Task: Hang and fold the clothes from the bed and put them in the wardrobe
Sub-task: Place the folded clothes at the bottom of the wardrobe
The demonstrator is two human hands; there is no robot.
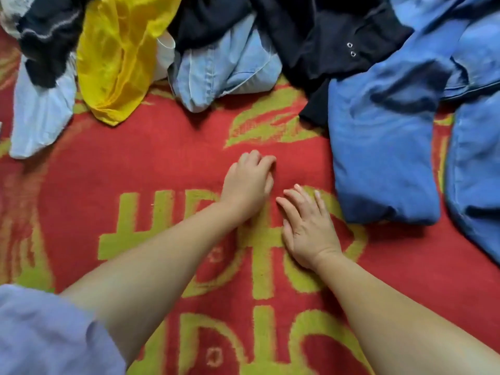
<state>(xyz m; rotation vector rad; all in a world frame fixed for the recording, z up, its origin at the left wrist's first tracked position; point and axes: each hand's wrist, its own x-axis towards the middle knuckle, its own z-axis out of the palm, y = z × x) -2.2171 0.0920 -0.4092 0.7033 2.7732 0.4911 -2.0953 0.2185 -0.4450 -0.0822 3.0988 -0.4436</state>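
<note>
Both bare hands lay on the red bed cover with yellow-green woven lettering (pixel 151 163), and neither held any garment. The left hand (pixel 247 184) rested knuckles-up with its fingers curled under against the cover; whether they pinched the fabric could not be told. The right hand (pixel 308 226) lay flat just beside it, palm down, fingers straight and slightly spread, pressing the cover. The clothes sat beyond and to the sides of the hands, all apart from them. Nearest, just right of the right hand, lay a folded mid-blue cotton garment (pixel 378 158), with more blue denim-like fabric (pixel 476 169) further right. Ahead of the left hand was a crumpled pale-blue shirt (pixel 224 74), partly under a dark navy garment with two metal eyelets (pixel 319 36). Further left ahead lay a bright yellow sheer cloth (pixel 113 58), then a black knitted piece with grey stripes (pixel 46 36) over a pale blue-white cloth (pixel 40 109). A lilac sleeve (pixel 46 331) covered the left upper arm.
</note>
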